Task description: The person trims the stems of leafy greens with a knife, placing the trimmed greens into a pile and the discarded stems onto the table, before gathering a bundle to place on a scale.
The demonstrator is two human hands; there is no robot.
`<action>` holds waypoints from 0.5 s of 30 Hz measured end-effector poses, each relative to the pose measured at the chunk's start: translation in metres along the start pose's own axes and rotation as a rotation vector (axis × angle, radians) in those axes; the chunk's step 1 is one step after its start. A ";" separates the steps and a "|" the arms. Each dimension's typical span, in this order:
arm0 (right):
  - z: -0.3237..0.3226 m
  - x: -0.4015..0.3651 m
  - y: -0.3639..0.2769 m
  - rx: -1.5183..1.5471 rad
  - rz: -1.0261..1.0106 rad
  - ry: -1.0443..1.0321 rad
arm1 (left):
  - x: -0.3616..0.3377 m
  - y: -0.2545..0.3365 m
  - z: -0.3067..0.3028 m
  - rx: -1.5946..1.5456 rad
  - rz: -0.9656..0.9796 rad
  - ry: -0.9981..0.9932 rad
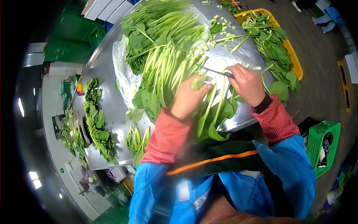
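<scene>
My left hand [189,96] is closed around the pale stem ends of some leafy greens [213,115], whose leaves hang toward the table's near edge. Just to the right, my right hand [246,83] grips a knife [218,71] by its dark handle, its thin blade pointing left over the stems. Beyond my left hand lies a large pile of long-stemmed greens [164,63], partly on clear plastic [125,71]. Cut stem pieces [223,28] are scattered on the metal table [108,112].
A yellow crate [294,61] heaped with greens stands at the right. More greens [95,119] lie along the table's left side. A green basket [323,147] stands at lower right. Part of another person [327,18] shows at upper right.
</scene>
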State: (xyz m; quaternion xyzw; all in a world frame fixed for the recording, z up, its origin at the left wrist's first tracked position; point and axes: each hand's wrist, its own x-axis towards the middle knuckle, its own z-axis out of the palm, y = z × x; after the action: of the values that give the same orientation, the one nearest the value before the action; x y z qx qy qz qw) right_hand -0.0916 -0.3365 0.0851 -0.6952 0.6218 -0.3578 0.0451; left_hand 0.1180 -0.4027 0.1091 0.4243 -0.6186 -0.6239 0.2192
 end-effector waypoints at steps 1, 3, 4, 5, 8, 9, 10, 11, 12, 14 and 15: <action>0.008 -0.010 0.013 -0.038 -0.003 -0.059 | -0.001 -0.001 0.000 -0.074 -0.035 0.021; 0.028 -0.033 0.047 0.017 0.009 -0.110 | -0.003 -0.005 -0.003 -0.222 -0.102 0.069; 0.028 -0.037 0.052 0.010 0.070 -0.075 | -0.004 -0.005 -0.004 -0.249 -0.123 0.092; 0.030 -0.041 0.054 0.004 0.134 -0.041 | -0.006 -0.005 -0.005 -0.275 -0.149 0.115; 0.019 -0.032 0.023 0.064 0.195 0.018 | -0.007 -0.008 -0.007 -0.305 -0.185 0.125; 0.011 -0.025 0.004 0.107 0.161 -0.010 | -0.007 -0.009 -0.007 -0.330 -0.195 0.114; 0.008 -0.018 -0.008 0.149 0.126 -0.036 | -0.007 -0.009 -0.006 -0.355 -0.202 0.103; 0.012 -0.015 -0.013 0.119 0.091 -0.088 | -0.007 -0.009 -0.006 -0.386 -0.185 0.095; 0.024 -0.019 -0.001 0.086 0.120 -0.099 | -0.008 -0.008 -0.007 -0.415 -0.167 0.088; 0.061 -0.038 0.043 0.020 0.166 -0.121 | -0.010 -0.010 -0.013 -0.437 -0.175 0.076; 0.056 -0.037 0.045 0.095 0.260 -0.122 | -0.010 -0.013 -0.020 -0.427 -0.201 0.070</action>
State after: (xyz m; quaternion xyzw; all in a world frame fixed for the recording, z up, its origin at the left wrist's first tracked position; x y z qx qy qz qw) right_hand -0.0971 -0.3349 0.0047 -0.6263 0.6851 -0.3351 0.1616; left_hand 0.1420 -0.4048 0.1019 0.4491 -0.4193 -0.7441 0.2623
